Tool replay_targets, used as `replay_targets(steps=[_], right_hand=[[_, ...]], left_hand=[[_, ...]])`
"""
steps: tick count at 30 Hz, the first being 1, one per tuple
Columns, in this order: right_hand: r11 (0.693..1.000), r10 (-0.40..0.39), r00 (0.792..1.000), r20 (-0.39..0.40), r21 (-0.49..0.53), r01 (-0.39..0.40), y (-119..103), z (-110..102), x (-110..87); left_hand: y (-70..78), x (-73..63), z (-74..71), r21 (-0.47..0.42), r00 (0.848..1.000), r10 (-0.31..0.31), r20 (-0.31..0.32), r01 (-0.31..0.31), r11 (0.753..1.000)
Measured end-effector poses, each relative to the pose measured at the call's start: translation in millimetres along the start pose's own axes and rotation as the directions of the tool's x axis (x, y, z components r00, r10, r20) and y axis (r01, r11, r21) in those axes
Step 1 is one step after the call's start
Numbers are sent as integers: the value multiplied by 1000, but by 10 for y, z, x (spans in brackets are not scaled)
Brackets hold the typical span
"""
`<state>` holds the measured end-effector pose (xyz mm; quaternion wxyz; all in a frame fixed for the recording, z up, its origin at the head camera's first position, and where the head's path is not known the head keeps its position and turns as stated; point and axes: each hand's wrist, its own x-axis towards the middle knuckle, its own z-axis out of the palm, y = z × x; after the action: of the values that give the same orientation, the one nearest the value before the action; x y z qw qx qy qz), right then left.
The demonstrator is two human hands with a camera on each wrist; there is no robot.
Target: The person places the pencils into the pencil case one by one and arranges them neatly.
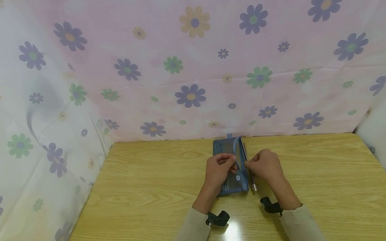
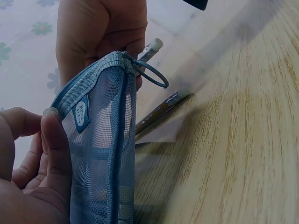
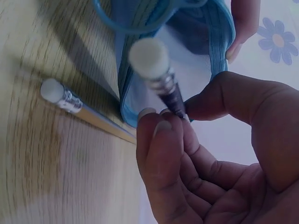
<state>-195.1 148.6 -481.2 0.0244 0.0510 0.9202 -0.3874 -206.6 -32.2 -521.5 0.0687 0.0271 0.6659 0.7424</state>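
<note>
A blue mesh zip pouch (image 1: 235, 187) stands near the back of the table, its zipped side open toward the right hand. My left hand (image 1: 218, 170) pinches the pouch's edge between thumb and fingers, beside a small oval label (image 2: 81, 114). With thumb and fingertips, my right hand (image 1: 266, 163) holds a dark pencil (image 3: 163, 84) by its shaft at the pouch's opening, white eraser end toward the wrist camera. Its far end is hidden. A second, brown pencil (image 3: 93, 116) with a white eraser lies on the table along the pouch's right side.
The wood-grain table (image 1: 145, 206) runs to a flower-printed cloth (image 1: 161, 100) at the back and sides. A blue ring (image 2: 152, 73) hangs at the pouch's corner. Black devices (image 1: 218, 218) are worn at both wrists, below the beige sleeves (image 1: 189, 237).
</note>
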Motion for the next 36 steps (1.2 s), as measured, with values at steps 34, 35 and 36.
replay_targets(steps=[34, 35, 36], right_hand=[[953, 99, 994, 34, 285, -105, -21, 101, 28], [951, 99, 995, 32, 290, -104, -21, 103, 30], [950, 100, 995, 31, 294, -105, -22, 106, 31]], left_hand=[[-2, 6, -1, -10, 1000, -2, -7, 2, 1000], [-2, 5, -2, -10, 1000, -1, -7, 1, 1000], [2, 3, -2, -12, 1000, 0, -7, 0, 1000]])
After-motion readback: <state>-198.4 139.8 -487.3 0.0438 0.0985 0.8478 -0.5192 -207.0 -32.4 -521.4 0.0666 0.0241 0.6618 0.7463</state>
